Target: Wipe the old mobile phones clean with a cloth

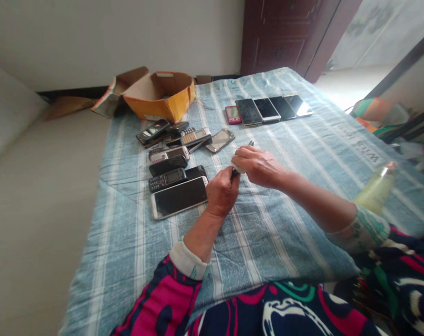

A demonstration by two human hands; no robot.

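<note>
My left hand (223, 191) is closed around the near end of a dark mobile phone (235, 173), which is held edge-on above the table and mostly hidden by my fingers. A white cloth (237, 167) is bunched under the fingers of my right hand (257, 164), pressed against the phone. The phone's far tip shows just past the right hand. Nearest to my left hand lies a large white smartphone (180, 198) with a dark screen. Beside it are a black keypad phone (167, 179) and another black phone (168, 165).
Farther back are a heap of old phones (195, 136) and a grey touchscreen phone (221, 140). An open yellow cardboard box (159, 95) stands behind them. A small red phone (233, 115) and a row of smartphones (267, 109) lie at the back right. A yellowish bottle (376, 189) is at right.
</note>
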